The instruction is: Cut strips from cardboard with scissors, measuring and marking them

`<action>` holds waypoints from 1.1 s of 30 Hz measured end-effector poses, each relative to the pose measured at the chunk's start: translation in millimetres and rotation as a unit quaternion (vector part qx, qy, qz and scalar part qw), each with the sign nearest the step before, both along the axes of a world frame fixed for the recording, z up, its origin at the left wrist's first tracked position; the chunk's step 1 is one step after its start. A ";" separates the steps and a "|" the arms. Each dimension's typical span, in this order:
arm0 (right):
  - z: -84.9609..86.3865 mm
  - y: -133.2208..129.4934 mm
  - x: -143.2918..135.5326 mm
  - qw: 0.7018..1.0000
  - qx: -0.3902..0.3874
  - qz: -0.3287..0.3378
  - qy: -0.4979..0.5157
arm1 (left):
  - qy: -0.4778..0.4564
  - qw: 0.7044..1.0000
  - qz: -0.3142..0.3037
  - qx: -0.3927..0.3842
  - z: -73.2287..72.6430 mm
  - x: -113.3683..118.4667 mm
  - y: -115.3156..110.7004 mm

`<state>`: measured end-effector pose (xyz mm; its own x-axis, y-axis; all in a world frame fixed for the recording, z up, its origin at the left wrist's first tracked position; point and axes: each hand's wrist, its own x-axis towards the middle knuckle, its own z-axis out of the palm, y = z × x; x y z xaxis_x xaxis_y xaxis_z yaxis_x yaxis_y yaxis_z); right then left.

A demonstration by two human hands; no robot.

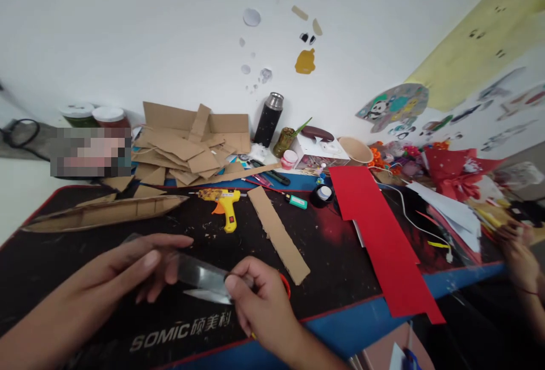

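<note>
A clear plastic strip (200,273) is stretched above the dark desk mat between my two hands. My left hand (138,270) grips its left end, index finger reaching out over it. The right end is pinched between thumb and fingers of my right hand (264,302). Scissors (207,296) with orange-red handles sit at that same hand, their blades pointing left below the strip; whether the hand grips them is hidden. Behind the hands lies a yellow glue gun (230,211). A boat-shaped cardboard piece (106,215) rests at the left, and a cardboard strip (279,234) lies right of the glue gun.
Cardboard scraps (187,148) are heaped at the back beside a black thermos (269,120). Red paper (383,239) hangs over the front edge. A white cable (402,200) runs behind it. Another person's hand (522,259) is at the far right.
</note>
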<state>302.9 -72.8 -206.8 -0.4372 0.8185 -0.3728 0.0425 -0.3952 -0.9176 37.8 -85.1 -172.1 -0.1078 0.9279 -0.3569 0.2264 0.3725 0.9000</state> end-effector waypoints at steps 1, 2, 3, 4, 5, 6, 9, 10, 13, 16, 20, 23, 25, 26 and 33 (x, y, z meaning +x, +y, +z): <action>2.6 0.7 2.7 0.999 0.015 0.024 -0.021 | -0.015 1.000 -0.001 0.005 3.1 10.4 4.8; 5.7 2.5 6.8 0.997 0.040 0.043 -0.048 | -0.024 1.000 0.001 0.010 6.2 18.2 10.1; 9.2 5.8 12.3 0.992 0.073 0.059 -0.081 | -0.034 0.999 0.010 0.019 9.1 23.7 15.5; 13.1 10.5 19.4 0.983 0.116 0.065 -0.123 | -0.045 0.998 0.027 0.026 11.5 27.1 20.4; 17.3 16.6 27.9 0.970 0.164 0.063 -0.165 | -0.057 0.997 0.040 0.031 13.4 29.0 24.7; 21.5 23.6 37.6 0.954 0.206 0.064 -0.208 | -0.069 0.996 0.050 0.034 14.6 29.6 28.1; 33.1 45.8 69.0 0.891 0.286 0.029 -0.353 | -0.076 0.996 0.046 0.029 13.4 26.8 33.2; 36.2 51.9 78.5 0.866 0.296 0.023 -0.401 | -0.070 0.997 0.037 0.026 11.6 25.0 33.8; 41.3 62.3 96.8 0.811 0.293 0.027 -0.506 | -0.049 0.998 0.014 0.020 5.6 20.1 35.3; 38.7 62.9 98.9 0.768 0.276 0.061 -0.574 | -0.043 0.999 0.008 0.029 4.3 20.7 38.0; 29.4 61.4 92.3 0.756 0.252 0.077 -0.600 | -0.037 0.998 0.014 0.042 11.5 30.0 41.3; 23.1 63.1 91.9 0.775 0.241 0.066 -0.581 | -0.043 0.998 0.023 0.034 14.2 35.7 43.4; 18.6 63.9 94.5 0.794 0.233 0.055 -0.559 | -0.054 0.997 0.039 0.032 13.0 37.1 44.6; 16.2 63.8 96.3 0.808 0.228 0.048 -0.541 | -0.060 0.997 0.046 0.032 12.1 37.2 45.0; 14.7 56.3 103.5 0.940 0.206 0.002 -0.272 | -0.101 0.993 0.004 0.058 7.8 36.3 44.5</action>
<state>406.4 -16.5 -192.1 -0.2776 0.9408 -0.1945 0.5504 -0.0102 -0.8349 74.1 -40.5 -164.2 -0.0524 0.9632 -0.2635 0.0338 0.2654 0.9635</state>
